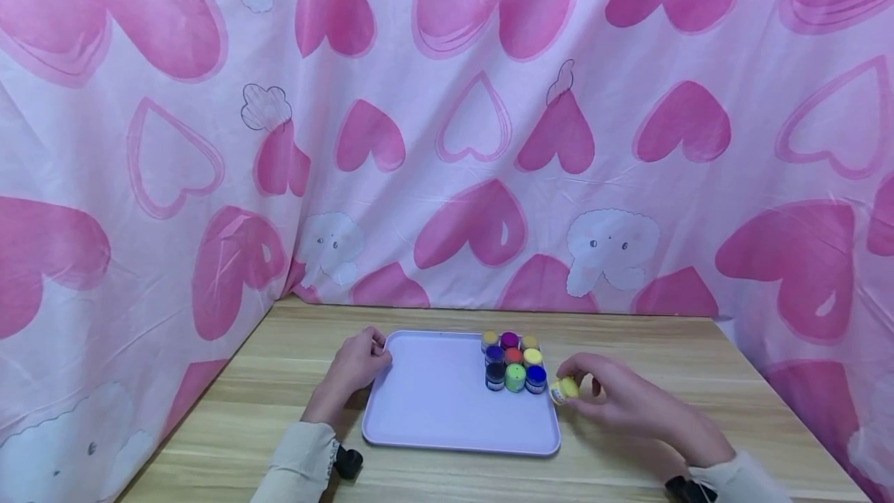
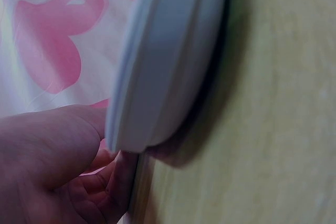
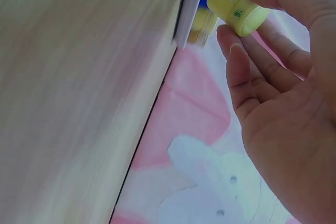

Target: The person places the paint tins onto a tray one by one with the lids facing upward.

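Observation:
In the head view my right hand (image 1: 621, 398) pinches a small yellow paint jar (image 1: 564, 390), tilted, at the right rim of a pale lilac tray (image 1: 447, 425). The right wrist view shows the labelled yellow jar (image 3: 237, 6) between thumb and fingertips. My left hand (image 1: 356, 363) grips the tray's far left corner. Seen from the left wrist, its thumb and fingers meet the tray edge (image 2: 163, 66); part of the fingers is hidden. Several paint jars stand in close rows at the tray's right side, among them a black jar (image 1: 495, 377), a green jar (image 1: 514, 378) and a blue jar (image 1: 535, 379).
The tray lies on a wooden table (image 1: 279, 379). A pink and white heart-patterned curtain (image 1: 433, 177) hangs behind the table and along both sides. Black straps (image 1: 347, 463) sit at the wrists, by the light sleeves.

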`<state>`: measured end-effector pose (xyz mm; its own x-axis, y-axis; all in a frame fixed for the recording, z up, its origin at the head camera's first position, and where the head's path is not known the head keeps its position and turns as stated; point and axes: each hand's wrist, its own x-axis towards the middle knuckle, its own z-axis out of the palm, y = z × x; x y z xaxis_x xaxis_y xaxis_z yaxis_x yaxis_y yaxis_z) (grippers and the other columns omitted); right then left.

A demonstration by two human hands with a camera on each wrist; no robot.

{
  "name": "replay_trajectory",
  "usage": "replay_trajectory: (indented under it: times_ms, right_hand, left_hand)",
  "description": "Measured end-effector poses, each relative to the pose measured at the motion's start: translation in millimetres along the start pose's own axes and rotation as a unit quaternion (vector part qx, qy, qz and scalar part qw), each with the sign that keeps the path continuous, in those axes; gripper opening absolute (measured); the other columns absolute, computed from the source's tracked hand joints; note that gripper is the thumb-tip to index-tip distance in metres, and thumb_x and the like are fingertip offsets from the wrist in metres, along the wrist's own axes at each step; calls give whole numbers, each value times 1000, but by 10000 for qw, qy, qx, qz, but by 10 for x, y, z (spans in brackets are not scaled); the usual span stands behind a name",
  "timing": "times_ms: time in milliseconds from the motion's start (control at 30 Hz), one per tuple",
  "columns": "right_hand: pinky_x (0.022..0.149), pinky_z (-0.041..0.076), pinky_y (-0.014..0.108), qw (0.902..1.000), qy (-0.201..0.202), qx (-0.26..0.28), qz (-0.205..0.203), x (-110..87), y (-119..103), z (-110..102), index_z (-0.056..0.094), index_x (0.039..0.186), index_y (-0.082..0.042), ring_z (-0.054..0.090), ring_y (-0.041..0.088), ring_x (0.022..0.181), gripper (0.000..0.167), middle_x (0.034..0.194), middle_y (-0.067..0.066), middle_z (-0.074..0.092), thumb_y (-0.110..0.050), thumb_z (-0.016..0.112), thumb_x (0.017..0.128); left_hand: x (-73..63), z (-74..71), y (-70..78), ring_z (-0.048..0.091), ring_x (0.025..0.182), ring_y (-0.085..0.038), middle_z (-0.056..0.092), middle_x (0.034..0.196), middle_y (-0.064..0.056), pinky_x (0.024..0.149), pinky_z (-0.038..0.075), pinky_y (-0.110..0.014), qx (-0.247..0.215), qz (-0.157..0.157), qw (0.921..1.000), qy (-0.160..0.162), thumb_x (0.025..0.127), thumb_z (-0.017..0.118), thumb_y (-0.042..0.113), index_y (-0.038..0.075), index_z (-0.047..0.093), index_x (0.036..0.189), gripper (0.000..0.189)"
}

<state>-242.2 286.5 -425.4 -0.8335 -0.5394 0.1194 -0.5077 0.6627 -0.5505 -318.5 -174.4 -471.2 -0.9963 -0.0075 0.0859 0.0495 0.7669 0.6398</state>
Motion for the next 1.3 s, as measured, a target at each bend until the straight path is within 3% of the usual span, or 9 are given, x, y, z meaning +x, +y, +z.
replay_trajectory:
  times_ms: [267,500,700,1100,1300]
  right_hand:
    - [82,59,22,9990,-290,-104,-322,153,-191,116,73,128,-25,63,5,99,31,122,-13,72,-31,81,98]
    - [83,60,26,9986,-298,-242,-361,247,-285,182,75,127,-28,62,10,104,30,122,-15,69,-24,82,98]
    - [86,62,28,9984,-386,-308,-273,309,-276,241,77,127,-27,62,11,109,31,125,-13,68,-23,83,96]
    - [96,62,31,9928,-124,-1018,-623,325,-241,306,79,126,-24,63,7,112,34,124,-13,68,-19,86,93]
    - [95,63,31,9933,-96,-1042,-490,306,-244,313,79,125,-26,64,8,112,34,124,-13,68,-19,86,92]
  left_hand:
    - [4,17,-9,64,84,-16,70,92,-4,78,57,-34,-43,53,10000,7,92,73,13,5,66,110,21]
    - [-2,14,17,63,83,-16,70,91,-4,76,56,-34,-63,170,9998,27,92,74,12,4,66,109,21]
    - [0,13,14,63,83,-16,69,91,-4,76,55,-34,-54,172,9998,30,92,74,12,4,66,109,21]
    - [33,32,-6,63,82,-17,69,91,-4,76,56,-34,-25,66,10000,-1,92,73,13,6,66,109,20]
    - [32,34,12,62,82,-16,69,91,-4,75,55,-33,-24,108,9999,-34,92,73,13,5,66,109,20]
